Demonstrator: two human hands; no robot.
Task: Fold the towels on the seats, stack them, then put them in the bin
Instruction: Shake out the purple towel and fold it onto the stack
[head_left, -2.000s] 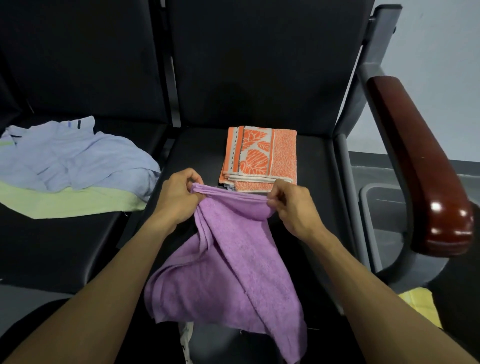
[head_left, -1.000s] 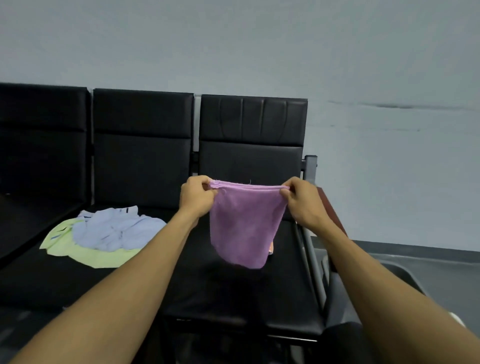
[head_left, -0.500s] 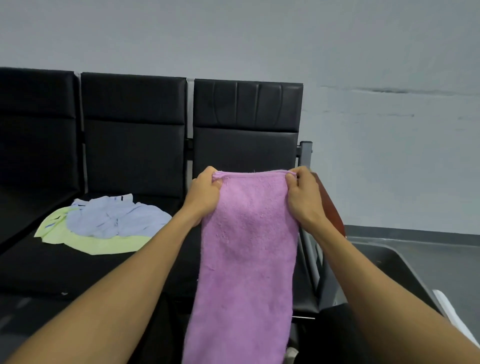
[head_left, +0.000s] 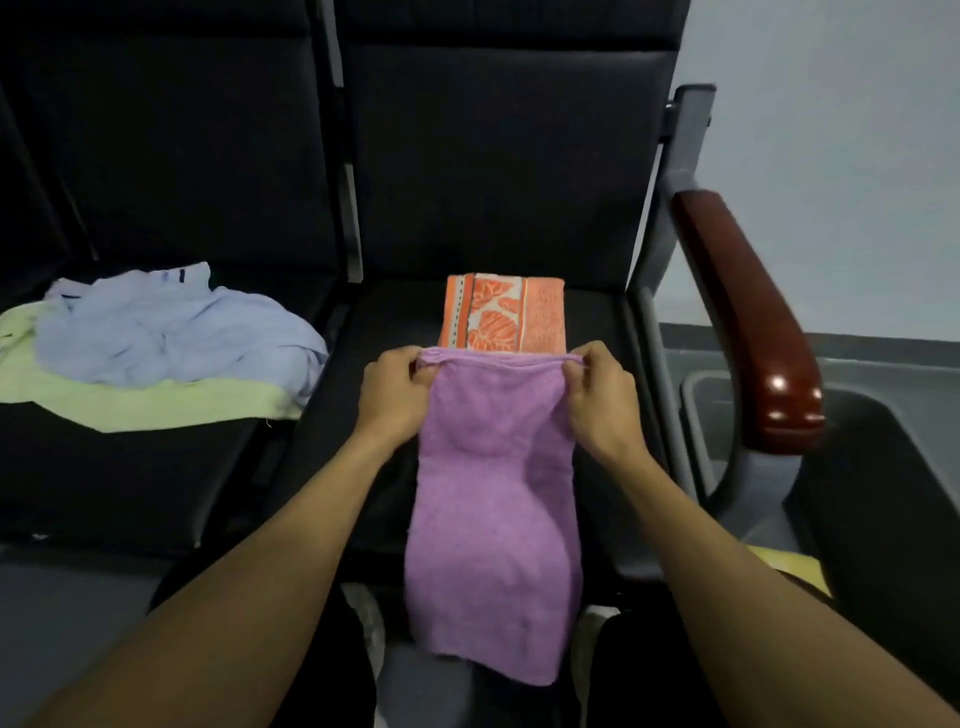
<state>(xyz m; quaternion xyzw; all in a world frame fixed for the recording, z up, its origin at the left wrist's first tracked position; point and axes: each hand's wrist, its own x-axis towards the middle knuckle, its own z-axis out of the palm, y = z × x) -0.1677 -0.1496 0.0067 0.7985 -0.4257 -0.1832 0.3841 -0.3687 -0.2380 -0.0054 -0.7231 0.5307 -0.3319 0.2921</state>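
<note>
Purple towel, mid-fold, over seat.
Soft, limp, light; left hand and right hand pinched its top corners.

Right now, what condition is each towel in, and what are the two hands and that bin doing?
purple towel: held up by its top corners, hanging long over the seat's front edge.
orange patterned towel: folded, lying flat on the seat.
blue towel: crumpled, unfolded, on top of the green one.
green towel: spread out, unfolded, underneath.
left hand: pinching the purple towel's left corner.
right hand: pinching its right corner.
bin: beside the armrest, inside hidden.
</note>
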